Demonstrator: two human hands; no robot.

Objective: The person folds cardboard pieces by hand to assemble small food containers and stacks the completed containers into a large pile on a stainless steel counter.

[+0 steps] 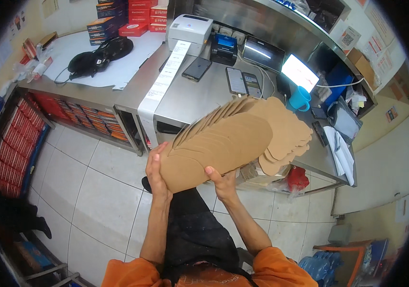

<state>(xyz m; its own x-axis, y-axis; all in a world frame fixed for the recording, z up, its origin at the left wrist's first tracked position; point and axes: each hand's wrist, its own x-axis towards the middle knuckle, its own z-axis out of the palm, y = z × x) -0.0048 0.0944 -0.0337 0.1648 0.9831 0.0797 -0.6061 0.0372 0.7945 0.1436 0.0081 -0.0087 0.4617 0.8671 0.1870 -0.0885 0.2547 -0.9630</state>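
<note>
A fanned stack of brown cardboard cutouts (204,152) with rounded ends is held up between my two hands, over the table's near edge. My left hand (157,171) wraps round the stack's left end, with the thumb along its edge. Under the near edge, my right hand (221,182) grips with its thumb on top of the cardboard; its other fingers are mostly hidden beneath. Just beyond the stack's right end lie more brown cardboard pieces (285,126) with wavy outlines. Where the two groups overlap, I cannot tell whether they touch.
On the steel table (185,103) stand a white label printer (190,33) trailing a long paper strip (166,74), several phones, a tablet (263,53) and a blue mug (300,99). Red boxes (139,14) and a black bag (100,57) occupy the left counter. Shelves of boxes line the left.
</note>
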